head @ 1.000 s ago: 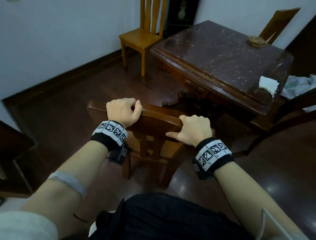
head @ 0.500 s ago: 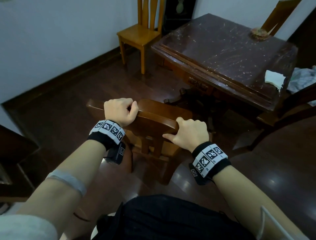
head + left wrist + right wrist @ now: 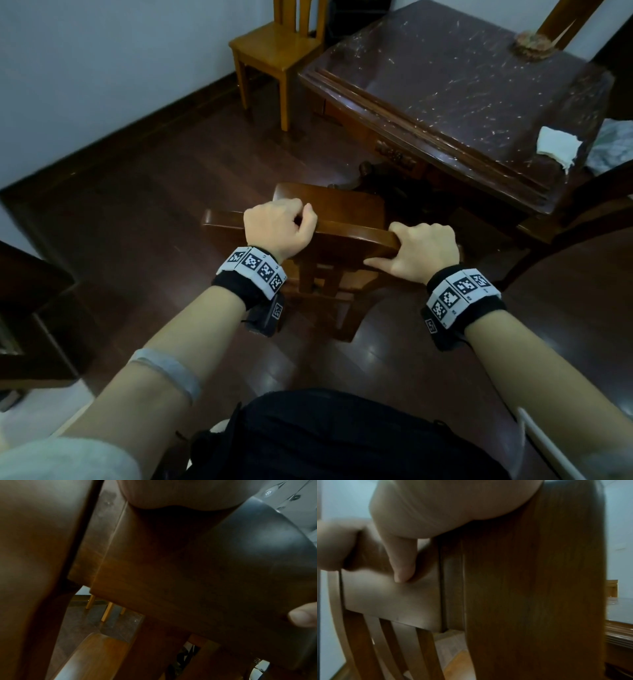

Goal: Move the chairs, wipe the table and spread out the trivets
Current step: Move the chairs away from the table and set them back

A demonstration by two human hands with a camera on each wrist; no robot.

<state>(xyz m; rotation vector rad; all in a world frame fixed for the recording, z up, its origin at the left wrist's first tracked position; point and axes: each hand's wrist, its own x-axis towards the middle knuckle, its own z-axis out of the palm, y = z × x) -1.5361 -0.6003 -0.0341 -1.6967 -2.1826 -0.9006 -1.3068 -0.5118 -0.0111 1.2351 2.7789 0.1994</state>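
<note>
On dark floor beside the table [image 3: 462, 89], left hand [image 3: 277, 229] and right hand [image 3: 424, 251] clasp the chair [image 3: 346, 236], legs hidden.

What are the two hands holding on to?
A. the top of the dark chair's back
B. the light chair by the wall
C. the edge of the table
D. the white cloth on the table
A: the left hand and the right hand both curl over the top of the dark chair.

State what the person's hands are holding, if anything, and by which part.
Both the left hand and right hand grip the dark wooden chair by its top back rail.
</note>
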